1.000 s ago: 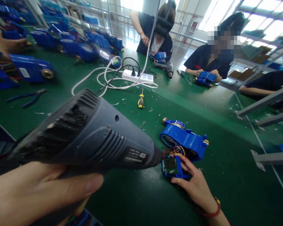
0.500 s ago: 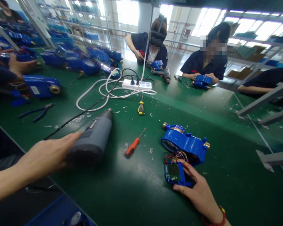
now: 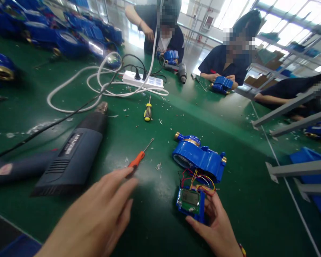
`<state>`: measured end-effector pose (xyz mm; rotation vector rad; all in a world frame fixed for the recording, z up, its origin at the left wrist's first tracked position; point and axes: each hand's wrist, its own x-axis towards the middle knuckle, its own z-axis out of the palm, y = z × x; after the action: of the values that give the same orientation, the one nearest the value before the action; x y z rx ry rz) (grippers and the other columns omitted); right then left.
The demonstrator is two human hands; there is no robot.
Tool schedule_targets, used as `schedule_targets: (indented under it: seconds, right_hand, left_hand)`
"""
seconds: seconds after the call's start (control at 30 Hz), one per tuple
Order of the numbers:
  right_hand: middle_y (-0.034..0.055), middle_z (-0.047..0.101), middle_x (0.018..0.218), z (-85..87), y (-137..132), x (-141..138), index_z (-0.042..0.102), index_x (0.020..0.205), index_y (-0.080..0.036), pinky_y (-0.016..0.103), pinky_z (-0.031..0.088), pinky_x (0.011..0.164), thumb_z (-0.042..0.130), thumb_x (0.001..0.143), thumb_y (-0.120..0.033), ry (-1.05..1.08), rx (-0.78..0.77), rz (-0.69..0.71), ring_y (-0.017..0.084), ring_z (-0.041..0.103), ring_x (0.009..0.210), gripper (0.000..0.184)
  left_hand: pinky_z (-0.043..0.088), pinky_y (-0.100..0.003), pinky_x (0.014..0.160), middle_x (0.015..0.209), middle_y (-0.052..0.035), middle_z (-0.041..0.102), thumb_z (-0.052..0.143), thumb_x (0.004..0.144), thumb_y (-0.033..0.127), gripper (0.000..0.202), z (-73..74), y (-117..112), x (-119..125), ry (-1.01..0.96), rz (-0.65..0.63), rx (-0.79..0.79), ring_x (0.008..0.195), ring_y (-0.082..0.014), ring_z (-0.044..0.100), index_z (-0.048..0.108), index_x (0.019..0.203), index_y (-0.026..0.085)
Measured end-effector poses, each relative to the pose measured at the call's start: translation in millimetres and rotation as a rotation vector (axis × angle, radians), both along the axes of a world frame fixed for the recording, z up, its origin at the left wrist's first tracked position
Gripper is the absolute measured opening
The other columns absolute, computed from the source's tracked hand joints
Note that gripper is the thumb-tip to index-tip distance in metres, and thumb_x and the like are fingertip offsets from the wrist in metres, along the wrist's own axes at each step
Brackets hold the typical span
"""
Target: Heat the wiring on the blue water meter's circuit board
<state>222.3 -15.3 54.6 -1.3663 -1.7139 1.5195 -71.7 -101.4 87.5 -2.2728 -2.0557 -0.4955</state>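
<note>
My right hand [image 3: 216, 223] grips a blue-framed circuit board with a small display [image 3: 190, 200], thumb below and fingers behind it. Thin coloured wires [image 3: 196, 177] run from this board to a blue water meter [image 3: 200, 159] with brass ends, lying just beyond. My left hand [image 3: 101, 207] reaches over the table with its fingers stretched out, holding nothing. Its fingertips overlap the handle end of an orange screwdriver [image 3: 139, 159]; whether they touch it I cannot tell. To the left of that hand a grey heat gun [image 3: 75, 151] lies on its side.
A yellow-and-black screwdriver [image 3: 148, 111] lies near a white power strip [image 3: 141, 79] with looped white cable. Blue meters [image 3: 69, 43] crowd the far left. Two co-workers [image 3: 167, 39] handle meters across the green table. Metal shelf legs [image 3: 296, 169] stand at right; scraps dot the table.
My left hand has left the heat gun and moved right to the orange screwdriver. My right hand has tilted the display board up more. The view has shifted, and things sit further left.
</note>
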Motion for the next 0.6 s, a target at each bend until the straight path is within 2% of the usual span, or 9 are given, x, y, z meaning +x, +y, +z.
schedule_targets:
  seconds: [0.03, 0.13, 0.2, 0.3, 0.37, 0.47, 0.53, 0.6]
  right_hand:
    - [0.0072, 0.06, 0.114, 1.0, -1.2, 3.0, 0.032, 0.116, -0.027, 0.028, 0.051, 0.085, 0.072, 0.069, -0.028, -0.012, 0.011, -0.005, 0.019, 0.058, 0.103, 0.061]
    - [0.0068, 0.058, 0.116, 1.8, -5.2, 9.4, 0.034, 0.118, -0.027, 0.028, 0.052, 0.084, 0.068, 0.07, -0.025, -0.074, 0.074, 0.018, 0.02, 0.057, 0.105, 0.059]
    - [0.0081, 0.057, 0.116, 0.3, -7.9, 8.3, 0.036, 0.12, -0.025, 0.032, 0.051, 0.086, 0.064, 0.07, -0.024, -0.164, 0.178, 0.03, 0.023, 0.057, 0.105, 0.058]
    - [0.01, 0.055, 0.113, -4.2, -10.6, -2.0, 0.04, 0.118, -0.019, 0.04, 0.048, 0.087, 0.057, 0.067, -0.024, -0.352, 0.427, 0.016, 0.027, 0.055, 0.104, 0.054]
    - [0.0104, 0.054, 0.107, -7.6, -10.7, -10.7, 0.044, 0.113, -0.017, 0.039, 0.049, 0.081, 0.054, 0.065, -0.026, -0.422, 0.56, 0.022, 0.027, 0.054, 0.101, 0.049]
    - [0.0095, 0.053, 0.102, -10.9, -9.3, -19.4, 0.045, 0.108, -0.016, 0.035, 0.05, 0.074, 0.055, 0.067, -0.03, -0.445, 0.658, 0.028, 0.026, 0.053, 0.097, 0.044]
    - [0.0086, 0.054, 0.1, -10.9, -8.8, -21.9, 0.046, 0.107, -0.017, 0.032, 0.05, 0.069, 0.056, 0.07, -0.038, -0.455, 0.651, 0.031, 0.025, 0.054, 0.096, 0.043]
    - [0.0078, 0.055, 0.099, -8.9, -8.9, -23.5, 0.048, 0.105, -0.018, 0.029, 0.05, 0.063, 0.055, 0.073, -0.043, -0.48, 0.625, 0.022, 0.024, 0.056, 0.094, 0.041]
  left_hand:
    - [0.035, -0.036, 0.098, 0.131, -0.0077, 0.039, 0.047, 0.081, 0.029, 0.039, -8.8, 11.8, 18.9, 0.049, -0.024, -0.014, 0.117, -0.0219, 0.04, 0.044, 0.12, 0.021]
    - [0.036, -0.044, 0.097, 0.137, -0.0156, 0.03, 0.044, 0.083, 0.031, 0.05, -35.0, 46.8, 47.9, 0.138, 0.104, -0.095, 0.121, -0.0308, 0.033, 0.037, 0.128, 0.011]
    - [0.042, -0.045, 0.088, 0.131, -0.0184, 0.037, 0.042, 0.085, 0.035, 0.055, -47.1, 63.6, 49.4, 0.175, 0.196, -0.156, 0.112, -0.0332, 0.041, 0.032, 0.13, 0.006]
    - [0.048, -0.039, 0.072, 0.108, -0.0168, 0.049, 0.041, 0.086, 0.032, 0.047, -54.1, 73.9, 42.8, 0.198, 0.262, -0.196, 0.088, -0.0274, 0.051, 0.039, 0.125, 0.005]
    - [0.049, -0.034, 0.066, 0.102, -0.0142, 0.049, 0.04, 0.087, 0.029, 0.036, -54.9, 68.5, 39.0, 0.102, 0.281, -0.19, 0.08, -0.023, 0.053, 0.046, 0.116, 0.008]
    - [0.05, -0.024, 0.062, 0.103, -0.0088, 0.049, 0.036, 0.088, 0.033, 0.033, -59.2, 40.1, 35.2, -0.196, 0.207, -0.168, 0.081, -0.0169, 0.056, 0.046, 0.116, 0.017]
    - [0.049, -0.016, 0.062, 0.102, -0.0044, 0.052, 0.035, 0.089, 0.032, 0.037, -65.8, 12.9, 32.7, -0.302, 0.054, -0.197, 0.08, -0.0109, 0.058, 0.039, 0.124, 0.024]
    - [0.047, -0.01, 0.059, 0.093, 0.0003, 0.058, 0.038, 0.087, 0.025, 0.044, -72.9, -11.9, 30.7, -0.283, -0.16, -0.364, 0.073, -0.0061, 0.06, 0.032, 0.13, 0.028]
